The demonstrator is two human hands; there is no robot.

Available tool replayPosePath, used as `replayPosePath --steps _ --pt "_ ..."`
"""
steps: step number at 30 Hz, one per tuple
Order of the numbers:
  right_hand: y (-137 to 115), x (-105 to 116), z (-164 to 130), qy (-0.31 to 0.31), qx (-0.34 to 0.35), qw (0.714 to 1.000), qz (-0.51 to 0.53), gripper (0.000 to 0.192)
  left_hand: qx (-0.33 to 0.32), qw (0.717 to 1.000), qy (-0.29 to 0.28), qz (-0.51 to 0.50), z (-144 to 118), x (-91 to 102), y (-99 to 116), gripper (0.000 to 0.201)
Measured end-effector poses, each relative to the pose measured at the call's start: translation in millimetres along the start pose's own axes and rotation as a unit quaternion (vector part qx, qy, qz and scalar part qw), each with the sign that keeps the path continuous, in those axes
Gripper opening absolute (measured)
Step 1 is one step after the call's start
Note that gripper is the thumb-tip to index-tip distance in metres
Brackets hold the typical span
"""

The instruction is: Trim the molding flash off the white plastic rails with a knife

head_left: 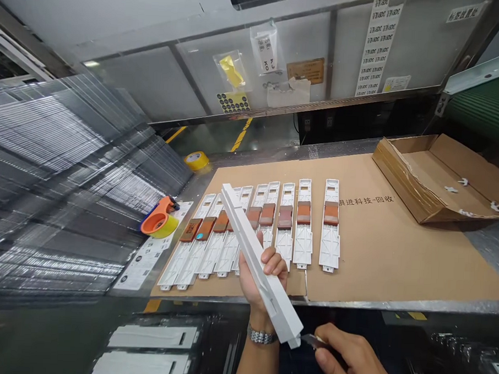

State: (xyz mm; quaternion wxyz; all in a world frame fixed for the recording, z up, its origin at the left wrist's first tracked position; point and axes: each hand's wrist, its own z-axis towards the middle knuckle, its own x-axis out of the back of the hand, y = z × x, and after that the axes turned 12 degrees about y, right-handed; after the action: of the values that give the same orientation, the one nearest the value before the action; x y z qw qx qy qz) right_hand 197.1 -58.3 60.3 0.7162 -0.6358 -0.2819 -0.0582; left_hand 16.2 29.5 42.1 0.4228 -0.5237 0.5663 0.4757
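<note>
My left hand [261,280] grips a long white plastic strip [255,252] at its middle and holds it tilted, its far end over the row of parts. My right hand [351,361] pinches a small dark blade-like tool [312,339] whose tip touches the near end of the strip. On the cardboard sheet [396,243] lie several white plastic parts [303,225] side by side, each with a brown block [331,212] at its middle.
An orange tape dispenser [160,218] and a yellow tape roll [196,160] sit at the left. Stacks of clear trays [68,168] fill the left side. An open cardboard box lid [440,179] with small white pieces lies at the right. More white parts [152,337] rest below the bench edge.
</note>
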Motion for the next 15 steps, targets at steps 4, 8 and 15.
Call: replayPosePath --steps 4,8,15 --pt "0.4 3.1 -1.2 -0.002 -0.011 1.0 -0.007 0.043 -0.006 1.0 -0.003 0.008 -0.1 0.9 0.2 0.042" --pt "2.8 4.7 -4.3 0.002 -0.02 1.0 0.007 0.045 -0.012 1.0 -0.01 0.01 0.7 1.9 0.9 0.042" --pt "8.2 -2.1 -3.5 -0.054 -0.064 0.996 0.03 0.047 -0.005 1.0 -0.028 0.012 1.9 3.8 -0.9 0.041"
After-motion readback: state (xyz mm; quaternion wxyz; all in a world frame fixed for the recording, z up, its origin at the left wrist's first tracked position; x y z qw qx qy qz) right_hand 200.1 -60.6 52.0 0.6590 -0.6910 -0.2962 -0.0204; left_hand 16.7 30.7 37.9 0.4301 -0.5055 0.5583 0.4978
